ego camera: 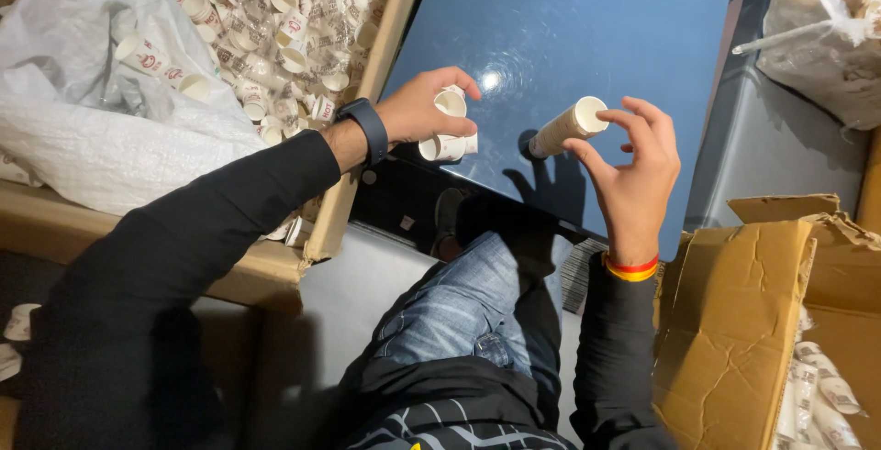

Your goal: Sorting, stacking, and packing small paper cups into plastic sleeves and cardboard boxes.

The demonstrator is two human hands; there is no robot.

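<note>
1. The left hand (418,111) curls around several small white paper cups (448,145), smooth and round-mouthed, above the glossy blue tabletop (569,19).
2. The right hand (633,170), fingers half spread, pinches a nested stack of paper cups (567,127) lying sideways, just right of the other hand.
3. A cardboard box of loose cups (275,19) sits behind the left wrist.

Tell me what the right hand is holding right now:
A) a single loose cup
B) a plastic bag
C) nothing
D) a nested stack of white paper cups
D: the right hand pinches a nested stack of white paper cups above the blue table.
</note>
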